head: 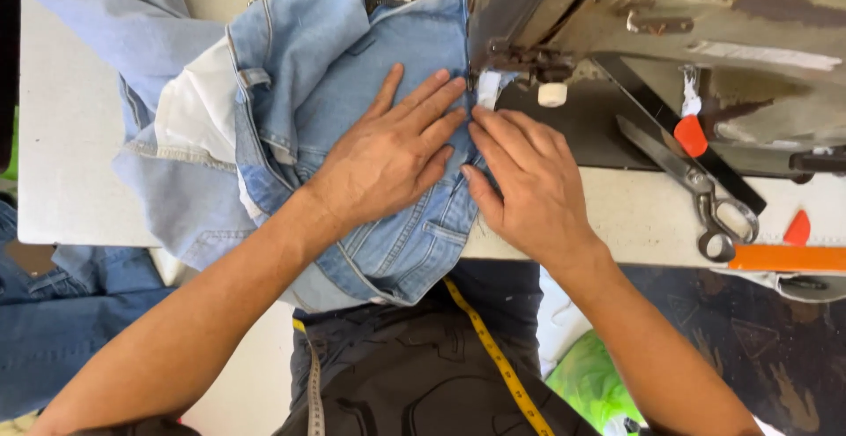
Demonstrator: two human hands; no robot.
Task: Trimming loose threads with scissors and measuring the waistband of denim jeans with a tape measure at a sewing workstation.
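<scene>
Light blue denim jeans (300, 74) lie bunched on a white sewing table (62, 136), with one edge fed under the presser foot (486, 83) of a worn grey sewing machine (617, 13). My left hand (388, 158) presses flat on the denim, fingers spread and pointing toward the needle. Just to its right, my right hand (529, 180) also lies flat, fingertips on the fabric's edge right below the presser foot. Neither hand grips anything. A yellow measuring tape (493, 357) hangs over my dark apron.
Metal scissors (701, 185) lie on the table to the right of the machine, beside an orange strip (784, 257) and small red pieces. More blue denim (53, 313) is piled on the floor at the left. A green patch (586, 383) shows below the table.
</scene>
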